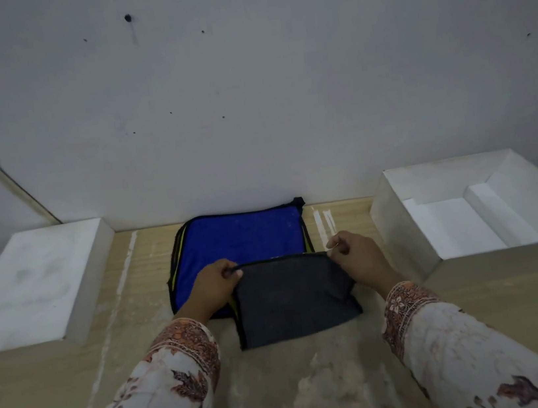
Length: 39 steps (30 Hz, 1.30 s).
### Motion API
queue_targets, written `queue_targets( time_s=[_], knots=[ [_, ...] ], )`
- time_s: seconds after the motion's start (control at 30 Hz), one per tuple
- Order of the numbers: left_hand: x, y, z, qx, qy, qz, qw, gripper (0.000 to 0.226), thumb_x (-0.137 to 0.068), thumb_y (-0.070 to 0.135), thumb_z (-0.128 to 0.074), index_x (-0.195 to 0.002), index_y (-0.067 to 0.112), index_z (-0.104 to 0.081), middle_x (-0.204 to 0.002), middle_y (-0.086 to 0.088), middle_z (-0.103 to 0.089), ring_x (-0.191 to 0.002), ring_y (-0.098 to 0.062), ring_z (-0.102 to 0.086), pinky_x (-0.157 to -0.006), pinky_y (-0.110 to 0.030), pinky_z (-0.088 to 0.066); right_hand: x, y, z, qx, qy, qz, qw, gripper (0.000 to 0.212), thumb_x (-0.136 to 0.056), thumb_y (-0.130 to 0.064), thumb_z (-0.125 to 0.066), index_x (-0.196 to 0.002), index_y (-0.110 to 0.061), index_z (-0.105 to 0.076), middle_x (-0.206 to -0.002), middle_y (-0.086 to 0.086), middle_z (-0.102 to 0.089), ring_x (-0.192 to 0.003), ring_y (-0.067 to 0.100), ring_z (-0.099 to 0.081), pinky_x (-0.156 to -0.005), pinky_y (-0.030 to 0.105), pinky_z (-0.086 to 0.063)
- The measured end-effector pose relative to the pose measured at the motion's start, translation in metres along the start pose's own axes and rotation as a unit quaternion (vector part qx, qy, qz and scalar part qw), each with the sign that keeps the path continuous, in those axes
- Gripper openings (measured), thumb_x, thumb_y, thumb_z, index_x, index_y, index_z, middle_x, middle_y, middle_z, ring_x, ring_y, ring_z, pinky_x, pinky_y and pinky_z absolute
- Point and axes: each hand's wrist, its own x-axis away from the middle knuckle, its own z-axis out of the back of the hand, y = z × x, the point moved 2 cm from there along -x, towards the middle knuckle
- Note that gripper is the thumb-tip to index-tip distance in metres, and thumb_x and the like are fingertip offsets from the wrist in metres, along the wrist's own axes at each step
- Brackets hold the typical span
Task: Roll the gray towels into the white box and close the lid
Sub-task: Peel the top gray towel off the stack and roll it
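At table centre: both hands' fingers pinch gray towel [294, 298] far edge corners | white box [479, 209] right, open

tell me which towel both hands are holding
The gray towel, pinched at its far corners by the left hand and right hand; the blue towel lies untouched.

This looks like a plain room in a home, or a simple set-up for handwork, though which cannot be told for sure. A bare pale wall [244, 86], marked with small dark spots and a hole, rises straight behind a worn wood-grain surface [321, 386] streaked with whitish scuffs. On it lie household cloths, a blue one [238, 239] and a gray towel [291, 301], between a white lid [29, 282] and an open white box [489, 207], and the floral sleeves [169, 390] reaching in are everyday clothes, not work wear.
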Motion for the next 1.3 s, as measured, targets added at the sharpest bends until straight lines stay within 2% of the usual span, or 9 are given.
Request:
queue_targets(
  time_s=[0.13, 0.27, 0.47, 0.7, 0.87, 0.97, 1.03, 1.17, 1.3],
  knots=[
    [-0.002, -0.008, -0.014, 0.012, 0.115, 0.040, 0.992, 0.034, -0.092, 0.028, -0.059, -0.120, 0.009, -0.057, -0.116, -0.008, -0.061, -0.108, -0.026, -0.059, -0.087, -0.032, -0.044, 0.000, 0.015, -0.008, 0.031, 0.056, -0.032, 0.997, 0.020, -0.088, -0.023, -0.061, -0.108, -0.021, -0.064, -0.105, 0.001, -0.067, -0.097, 0.022, -0.060, -0.086, 0.036, -0.051],
    [0.018, -0.018, -0.028, -0.097, 0.158, 0.038, 0.982, 0.032, -0.092, 0.043, -0.054, -0.077, 0.014, -0.057, -0.076, -0.005, -0.060, -0.077, -0.026, -0.062, -0.064, -0.035, -0.050, 0.017, 0.034, -0.015, 0.040, 0.026, -0.091, 0.995, 0.017, -0.083, -0.037, -0.065, -0.077, -0.022, -0.059, -0.079, -0.001, -0.066, -0.077, 0.020, -0.061, -0.065, 0.029, -0.046],
    [0.042, -0.024, -0.047, -0.247, 0.081, 0.041, 0.965, 0.061, -0.072, 0.077, -0.055, -0.059, 0.017, -0.051, -0.057, 0.001, -0.054, -0.054, -0.013, -0.054, -0.046, -0.025, -0.041, 0.040, 0.046, -0.031, 0.074, 0.027, -0.082, 0.994, 0.035, -0.071, -0.051, -0.072, -0.073, -0.022, -0.054, -0.066, -0.006, -0.061, -0.063, 0.011, -0.057, -0.055, 0.027, -0.043],
    [0.055, -0.037, -0.056, -0.026, 0.048, 0.094, 0.994, 0.049, -0.062, 0.030, -0.087, -0.085, 0.010, -0.049, -0.079, -0.004, -0.057, -0.078, -0.023, -0.059, -0.064, -0.032, -0.043, 0.054, 0.051, -0.039, 0.021, 0.005, 0.019, 1.000, 0.038, -0.072, -0.018, -0.076, -0.105, -0.020, -0.059, -0.085, -0.009, -0.056, -0.078, 0.008, -0.056, -0.061, 0.011, -0.038],
    [0.049, -0.039, -0.043, 0.031, -0.049, 0.154, 0.986, 0.042, -0.063, 0.019, -0.088, -0.078, 0.015, -0.049, -0.083, -0.002, -0.054, -0.085, -0.021, -0.055, -0.070, -0.030, -0.044, 0.052, 0.049, -0.026, -0.026, -0.037, -0.026, 0.999, 0.031, -0.067, -0.010, -0.076, -0.083, -0.026, -0.055, -0.066, -0.009, -0.055, -0.061, 0.003, -0.053, -0.051, 0.007, -0.037],
    [0.049, -0.040, -0.032, -0.053, -0.128, 0.171, 0.976, 0.041, -0.060, 0.023, -0.089, -0.074, 0.017, -0.051, -0.079, 0.001, -0.053, -0.086, -0.020, -0.056, -0.069, -0.027, -0.043, 0.051, 0.050, -0.022, 0.027, -0.102, -0.061, 0.993, 0.020, -0.069, -0.024, -0.075, -0.078, -0.023, -0.058, -0.068, -0.006, -0.059, -0.064, 0.008, -0.055, -0.054, 0.018, -0.038],
    [0.048, -0.036, -0.028, -0.164, -0.165, 0.161, 0.959, 0.043, -0.060, 0.036, -0.088, -0.081, 0.016, -0.056, -0.078, 0.002, -0.052, -0.089, -0.020, -0.058, -0.073, -0.027, -0.043, 0.049, 0.052, -0.018, 0.034, -0.055, -0.068, 0.996, 0.019, -0.074, -0.032, -0.072, -0.079, -0.020, -0.058, -0.070, -0.005, -0.061, -0.068, 0.011, -0.058, -0.056, 0.022, -0.038],
    [0.038, -0.020, -0.025, -0.226, -0.021, 0.083, 0.970, 0.041, -0.076, 0.048, -0.071, -0.088, 0.012, -0.057, -0.096, -0.011, -0.061, -0.094, -0.025, -0.061, -0.075, -0.034, -0.047, 0.038, 0.051, -0.014, 0.068, 0.047, -0.075, 0.994, 0.023, -0.087, -0.033, -0.064, -0.104, -0.017, -0.061, -0.099, 0.005, -0.061, -0.094, 0.024, -0.059, -0.074, 0.030, -0.045],
    [0.019, -0.003, -0.036, -0.225, 0.094, -0.044, 0.969, 0.037, -0.097, 0.026, -0.047, -0.132, 0.015, -0.046, -0.129, -0.011, -0.048, -0.115, -0.029, -0.048, -0.089, -0.041, -0.046, 0.030, 0.050, -0.025, 0.136, 0.015, -0.071, 0.988, 0.028, -0.086, -0.032, -0.065, -0.112, -0.020, -0.061, -0.117, 0.008, -0.049, -0.113, 0.027, -0.045, -0.090, 0.038, -0.045]
  ],
)
